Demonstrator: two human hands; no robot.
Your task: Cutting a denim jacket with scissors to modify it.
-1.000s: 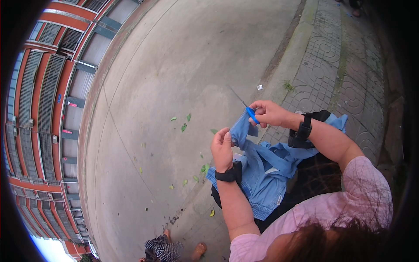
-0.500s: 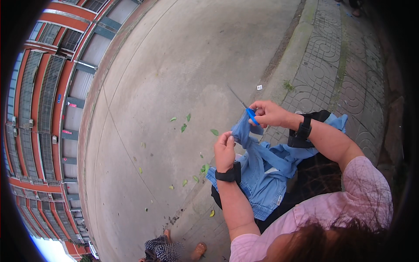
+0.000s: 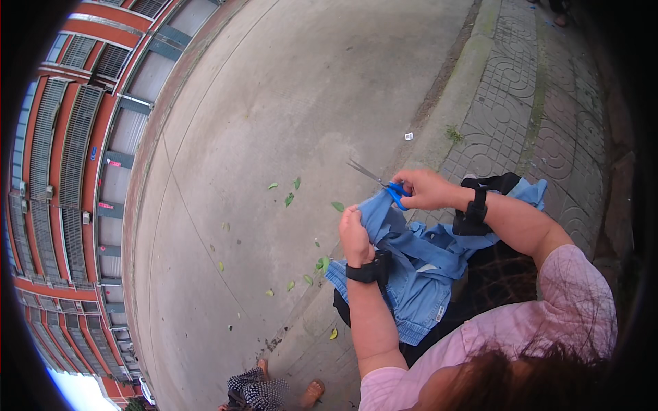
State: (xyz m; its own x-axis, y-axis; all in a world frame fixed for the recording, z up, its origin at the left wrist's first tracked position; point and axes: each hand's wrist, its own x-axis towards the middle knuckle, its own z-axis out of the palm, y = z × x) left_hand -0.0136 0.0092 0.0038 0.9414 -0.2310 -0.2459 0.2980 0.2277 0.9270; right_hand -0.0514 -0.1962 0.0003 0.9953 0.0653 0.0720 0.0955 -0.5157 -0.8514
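Observation:
A light-blue denim garment [image 3: 418, 301] with an elastic band and a small white label lies bunched across my lap. My left hand [image 3: 354, 236] pinches one edge of it and holds that part up. In my right hand [image 3: 428, 189] are scissors [image 3: 395, 192] with blue handles, my fingers around the loops. Their metal blades point up and left, slightly parted, beyond the raised edge of the cloth. No cloth shows between the blades. Black bands circle both my wrists.
Grey concrete pavement [image 3: 274, 123] with scattered green leaves [image 3: 288, 199] spreads ahead. A kerb [image 3: 445, 103] and patterned paving [image 3: 504, 89] run along the right. At the lower left, another person's sandalled foot [image 3: 312, 393] shows. A red building [image 3: 68, 137] stands far left.
The scissors have turned further left and their blades have come apart. My right hand has dropped a little, and the cloth between my hands is spread flatter.

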